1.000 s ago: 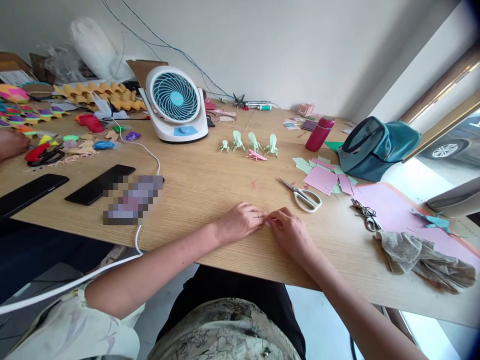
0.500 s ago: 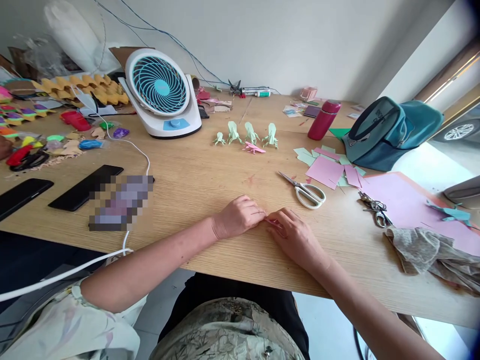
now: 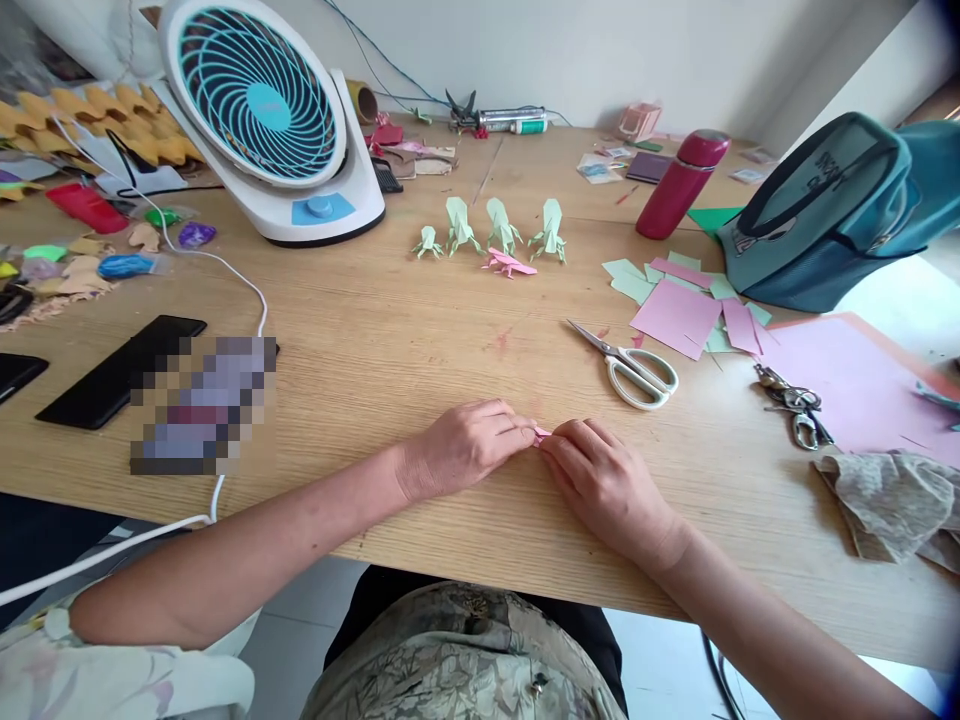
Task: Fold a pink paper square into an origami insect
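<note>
A small folded piece of pink paper (image 3: pixel 541 436) is pinched between my two hands just above the near part of the table. My left hand (image 3: pixel 469 445) grips its left end with thumb and fingers pressed together. On the other side, my right hand (image 3: pixel 600 470) closes on the right end, and its fingers cover most of the paper. Beyond the hands stand several pale green origami insects (image 3: pixel 503 226), with a pink origami insect (image 3: pixel 509 263) in front of them. White-handled scissors (image 3: pixel 641 378) lie to the right, blades pointing away to the left.
A white fan (image 3: pixel 262 110) stands at the back left, near a phone (image 3: pixel 202 405) with a white cable. At right are cut paper sheets (image 3: pixel 677 318), a red flask (image 3: pixel 684 185), a teal bag (image 3: pixel 817 220), keys (image 3: pixel 796 402) and a crumpled cloth (image 3: pixel 892 500).
Less of the pink paper shows between my hands now, and the right fingers have closed over it. The camera view has shifted nearer to the table.
</note>
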Available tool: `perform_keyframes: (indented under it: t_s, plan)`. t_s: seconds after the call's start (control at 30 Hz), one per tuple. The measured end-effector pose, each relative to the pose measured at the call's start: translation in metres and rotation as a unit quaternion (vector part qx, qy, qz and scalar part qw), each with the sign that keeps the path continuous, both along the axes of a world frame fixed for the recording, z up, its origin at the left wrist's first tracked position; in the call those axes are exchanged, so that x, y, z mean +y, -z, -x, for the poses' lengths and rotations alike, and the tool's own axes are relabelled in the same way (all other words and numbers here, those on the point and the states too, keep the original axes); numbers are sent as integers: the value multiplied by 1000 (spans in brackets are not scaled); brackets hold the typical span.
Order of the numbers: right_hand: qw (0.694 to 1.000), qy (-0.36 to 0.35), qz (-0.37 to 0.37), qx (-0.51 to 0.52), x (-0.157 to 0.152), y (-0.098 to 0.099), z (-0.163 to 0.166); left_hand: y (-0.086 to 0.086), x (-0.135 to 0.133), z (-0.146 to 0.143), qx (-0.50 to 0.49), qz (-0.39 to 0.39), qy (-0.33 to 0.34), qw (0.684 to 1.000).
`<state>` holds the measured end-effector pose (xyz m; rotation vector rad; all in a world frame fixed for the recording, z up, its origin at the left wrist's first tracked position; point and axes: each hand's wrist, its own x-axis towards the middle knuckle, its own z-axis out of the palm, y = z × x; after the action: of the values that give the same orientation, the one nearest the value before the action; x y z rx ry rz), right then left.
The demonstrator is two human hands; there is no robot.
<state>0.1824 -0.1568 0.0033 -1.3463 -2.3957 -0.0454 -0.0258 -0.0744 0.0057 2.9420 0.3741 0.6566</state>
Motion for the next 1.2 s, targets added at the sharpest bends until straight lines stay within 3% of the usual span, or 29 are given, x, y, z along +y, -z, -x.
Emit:
perform_keyframes:
  t_s: [0.23, 0.47, 0.73, 0.97, 1.2]
  plan:
    - [998, -43, 42, 17, 2, -5, -8, -3, 3, -2, -2, -51, 19, 999]
    - [996, -77, 30, 30, 3, -3, -15, -7, 7, -5, -4, -103, 37, 994]
    - [993, -80, 52, 73, 6, -2, -15, -12, 2, -14, -25, -40, 28, 998]
    - [984, -40, 95, 148, 11, -8, -12, -9, -3, -19, -43, 12, -41, 998]
    - [981, -31, 112, 156, 11, -11, -11, -10, -8, -20, -28, 49, -72, 996]
